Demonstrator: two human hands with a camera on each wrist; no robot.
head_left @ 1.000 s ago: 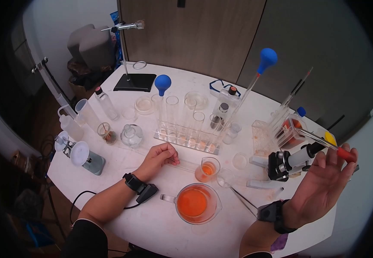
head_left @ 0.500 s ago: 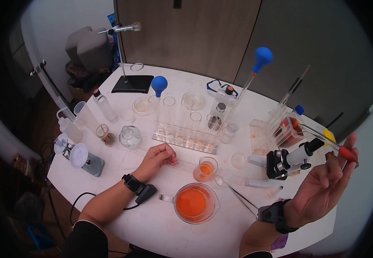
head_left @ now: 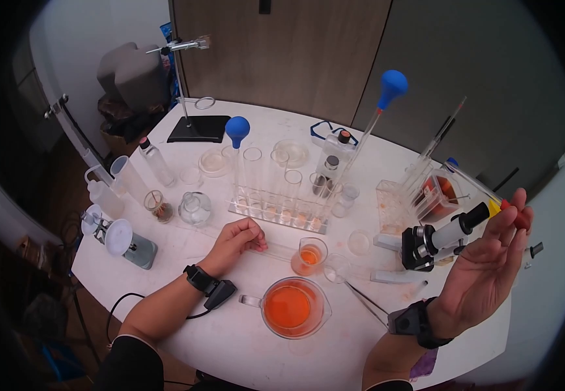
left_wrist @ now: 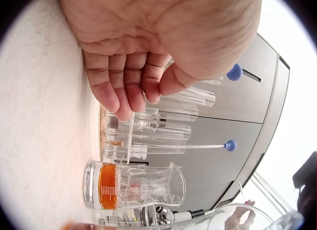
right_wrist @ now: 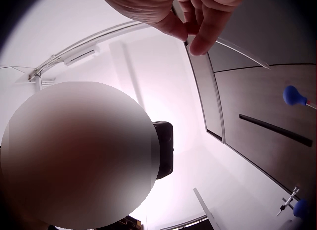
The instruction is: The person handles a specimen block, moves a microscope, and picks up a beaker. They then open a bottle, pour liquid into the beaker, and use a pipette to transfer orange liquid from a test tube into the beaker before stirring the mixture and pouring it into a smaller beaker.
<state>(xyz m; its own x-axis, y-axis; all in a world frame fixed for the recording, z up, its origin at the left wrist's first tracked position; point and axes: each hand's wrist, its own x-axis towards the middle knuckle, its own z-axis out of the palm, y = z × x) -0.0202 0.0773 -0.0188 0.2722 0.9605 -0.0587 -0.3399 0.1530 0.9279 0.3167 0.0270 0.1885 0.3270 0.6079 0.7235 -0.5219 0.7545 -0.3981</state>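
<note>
In the head view my right hand (head_left: pixel 481 280) is raised at the table's right side, palm turned up. Its fingertips pinch the red bulb (head_left: pixel 518 215) of a glass dropper, whose thin tube (head_left: pixel 473 180) slants up and left past the microscope (head_left: pixel 439 241). My left hand (head_left: pixel 233 244) rests on the table with loosely curled fingers and holds nothing; the left wrist view shows its bare palm. Right of it stands a small beaker of orange liquid (head_left: pixel 309 256). In front of that is a larger handled glass jug (head_left: pixel 295 309) with more orange liquid.
A clear rack (head_left: pixel 276 215) holds several test tubes and blue-bulbed pipettes (head_left: pixel 394 83) behind the beaker. Tweezers (head_left: pixel 366 301) lie right of the jug. A balance (head_left: pixel 129 241), flask (head_left: pixel 195 208) and iron stand (head_left: pixel 199 128) fill the left and back; a clear container (head_left: pixel 440 197) stands behind the microscope.
My right hand has drawn the dropper slightly up and left, and its fingers have closed more round the red bulb. The left hand stays in place. The head view has shifted slightly.
</note>
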